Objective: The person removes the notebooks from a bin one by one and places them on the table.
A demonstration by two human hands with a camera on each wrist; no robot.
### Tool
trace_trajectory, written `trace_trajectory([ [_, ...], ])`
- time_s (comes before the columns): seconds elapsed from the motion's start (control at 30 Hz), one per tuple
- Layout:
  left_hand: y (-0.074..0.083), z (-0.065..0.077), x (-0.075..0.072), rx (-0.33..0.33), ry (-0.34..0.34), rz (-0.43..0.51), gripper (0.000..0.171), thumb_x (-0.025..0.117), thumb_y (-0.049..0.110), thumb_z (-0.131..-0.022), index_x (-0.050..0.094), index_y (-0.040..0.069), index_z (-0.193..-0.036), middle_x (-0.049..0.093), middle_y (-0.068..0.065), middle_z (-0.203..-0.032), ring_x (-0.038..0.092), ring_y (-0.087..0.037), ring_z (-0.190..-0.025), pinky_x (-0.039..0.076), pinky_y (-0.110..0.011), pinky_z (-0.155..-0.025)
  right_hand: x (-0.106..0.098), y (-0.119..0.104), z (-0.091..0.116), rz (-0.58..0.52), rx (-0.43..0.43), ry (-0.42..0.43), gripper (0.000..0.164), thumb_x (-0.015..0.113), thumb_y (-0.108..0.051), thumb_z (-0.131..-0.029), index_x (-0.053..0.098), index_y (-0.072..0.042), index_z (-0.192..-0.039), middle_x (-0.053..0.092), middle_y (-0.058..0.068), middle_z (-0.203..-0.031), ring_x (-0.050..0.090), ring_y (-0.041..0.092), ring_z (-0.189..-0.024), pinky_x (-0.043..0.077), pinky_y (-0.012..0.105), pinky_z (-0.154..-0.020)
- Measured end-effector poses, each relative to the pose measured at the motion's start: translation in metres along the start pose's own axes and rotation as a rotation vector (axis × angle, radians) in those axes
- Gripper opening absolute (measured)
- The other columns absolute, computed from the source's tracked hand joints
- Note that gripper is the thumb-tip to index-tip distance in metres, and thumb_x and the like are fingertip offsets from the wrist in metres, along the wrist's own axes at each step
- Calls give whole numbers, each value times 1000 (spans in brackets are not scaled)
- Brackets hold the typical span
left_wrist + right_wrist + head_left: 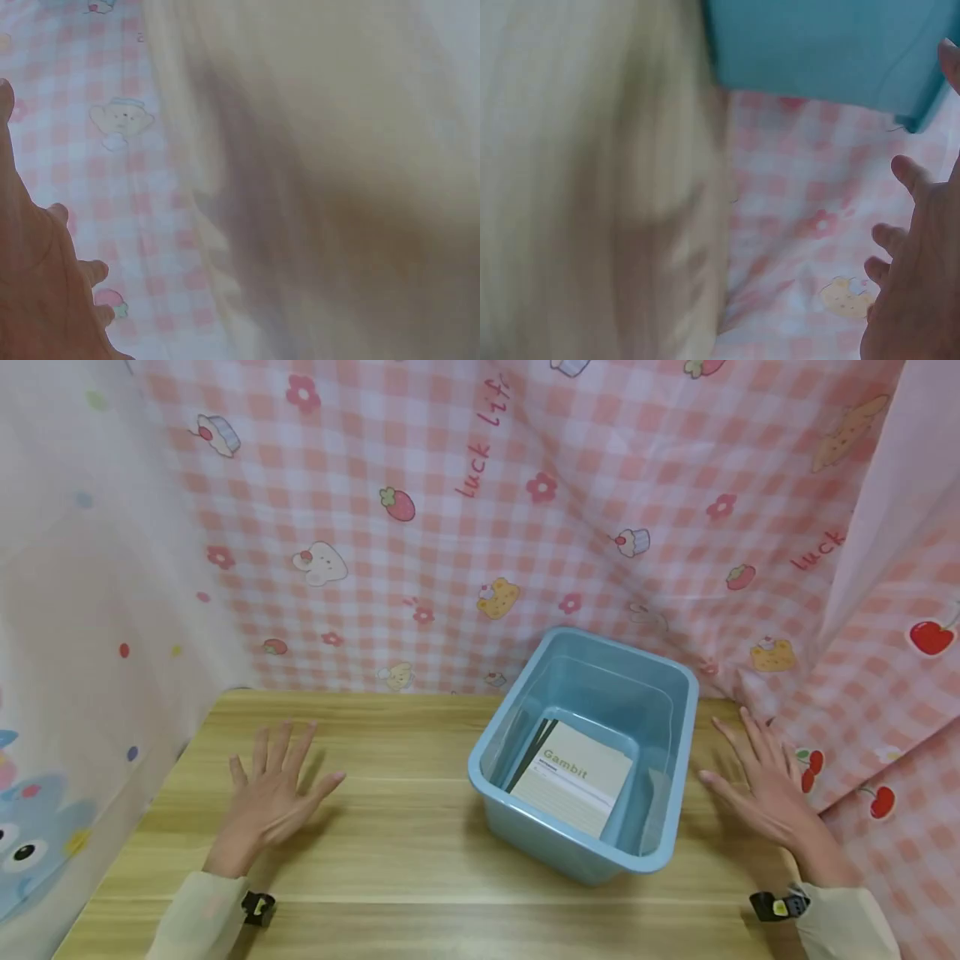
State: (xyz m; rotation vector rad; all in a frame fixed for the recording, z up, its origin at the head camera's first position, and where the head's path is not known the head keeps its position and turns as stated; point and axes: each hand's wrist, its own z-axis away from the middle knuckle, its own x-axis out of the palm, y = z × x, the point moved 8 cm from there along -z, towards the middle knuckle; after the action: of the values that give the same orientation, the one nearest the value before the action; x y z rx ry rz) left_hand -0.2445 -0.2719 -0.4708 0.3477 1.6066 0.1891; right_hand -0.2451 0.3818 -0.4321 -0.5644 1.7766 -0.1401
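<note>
A light-blue plastic bin (581, 856) stands right of the middle on the wooden table. Inside lie several notebooks, the top one a pale notebook (581, 777) printed "Gambit", with dark edges showing at its left. My left hand (270, 797) is over the left part of the table, fingers spread, holding nothing. To the right of the bin is my right hand (765, 789), also spread and holding nothing. In the right wrist view the bin's side (817, 49) appears beyond my fingers. The left wrist view has my spread left hand (37, 277) at its edge.
The wood-grain table (375, 843) ends at a pink checked curtain (360, 527) behind. A white curtain (90, 593) hangs along the left side, and more checked cloth (892, 718) falls at the right edge. Dark straps sit on both wrists.
</note>
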Motion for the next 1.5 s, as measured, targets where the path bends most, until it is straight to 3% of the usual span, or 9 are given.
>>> trace_trajectory([
  [0.23,25,-15,-2,42,-6,39,87,42,70,-99,-1,34,-166,-6,-15,-173,-15,-45,-157,-6,-83,-112,-16,-23,-3,-145,-115,76,77,69,-20,-95,31,-22,-162,11,7,-174,7,35,-160,-4,72,-120],
  [0.43,48,-22,-9,96,4,60,85,43,67,-100,2,32,-166,-5,-13,-174,-13,-44,-158,-5,-80,-114,-29,-48,-11,-219,-201,124,75,69,-16,-91,37,-19,-159,18,10,-172,12,31,-160,3,74,-120],
  [0.5,56,-24,-13,113,14,64,85,44,66,-100,5,31,-166,-3,-12,-174,-11,-43,-159,-3,-80,-115,-31,-57,-13,-237,-232,133,73,69,-18,-91,40,-16,-158,22,12,-171,15,29,-160,7,67,-123],
  [0.67,75,-31,-21,157,16,78,83,45,66,-101,6,33,-166,-1,-11,-174,-9,-41,-160,1,-78,-117,-33,-76,-20,-304,-356,188,62,69,-28,-94,51,-7,-150,34,19,-165,22,32,-158,12,36,-128],
  [0.73,84,-35,-23,178,11,79,83,45,66,-101,5,34,-166,0,-11,-174,-8,-41,-160,2,-77,-118,-31,-83,-22,-333,-404,210,60,69,-32,-95,55,-4,-146,38,22,-162,24,36,-157,10,33,-129],
  [0.9,107,-44,-28,228,6,76,83,45,67,-101,4,35,-165,1,-9,-174,-5,-41,-160,3,-74,-120,-23,-93,-26,-394,-465,244,52,71,-30,-93,64,2,-133,52,25,-150,31,41,-152,8,44,-130],
  [1.1,136,-50,-34,297,21,80,81,46,68,-100,3,43,-164,2,-1,-175,-3,-37,-161,6,-73,-121,-18,-100,-26,-457,-507,290,29,71,-23,-93,74,-1,-113,68,23,-124,48,33,-143,13,48,-130],
  [1.27,158,-54,-38,334,12,77,82,45,70,-99,4,43,-163,6,0,-174,-2,-34,-161,7,-73,-121,-15,-105,-29,-497,-536,306,18,67,-21,-96,73,-4,-95,68,19,-108,55,30,-128,17,52,-128],
  [1.5,194,-59,-42,392,-14,82,80,43,74,-97,5,47,-162,11,-1,-174,2,-32,-161,7,-69,-123,-12,-105,-30,-525,-538,325,6,65,-7,-88,64,-6,-82,63,15,-99,53,25,-115,17,49,-128],
])
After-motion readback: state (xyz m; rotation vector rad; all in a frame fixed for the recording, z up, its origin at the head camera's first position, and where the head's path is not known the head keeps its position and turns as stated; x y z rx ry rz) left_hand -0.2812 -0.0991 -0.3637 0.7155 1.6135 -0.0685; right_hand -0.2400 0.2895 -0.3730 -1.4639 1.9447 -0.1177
